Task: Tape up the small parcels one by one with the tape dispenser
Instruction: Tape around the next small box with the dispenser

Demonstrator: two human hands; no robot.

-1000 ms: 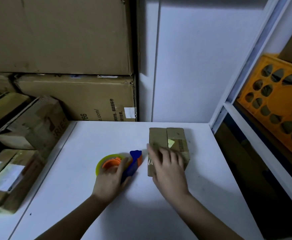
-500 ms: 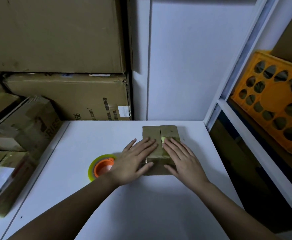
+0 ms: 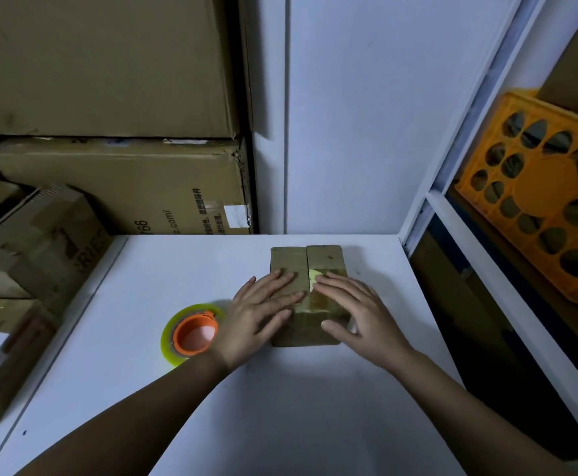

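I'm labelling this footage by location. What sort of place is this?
Probably a stockroom or packing corner: large cardboard cartons are stacked against the wall, an orange plastic crate sits on shelving, and a small parcel lies beside a tape dispenser on a white table.

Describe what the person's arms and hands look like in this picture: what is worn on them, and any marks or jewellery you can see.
Both forearms are bare up to the picture's lower edge; no sleeve shows. The left hand and the right hand wear no gloves, and no ring, watch, bracelet or marking shows. The fingernails look short and unpainted, though the light is dim.
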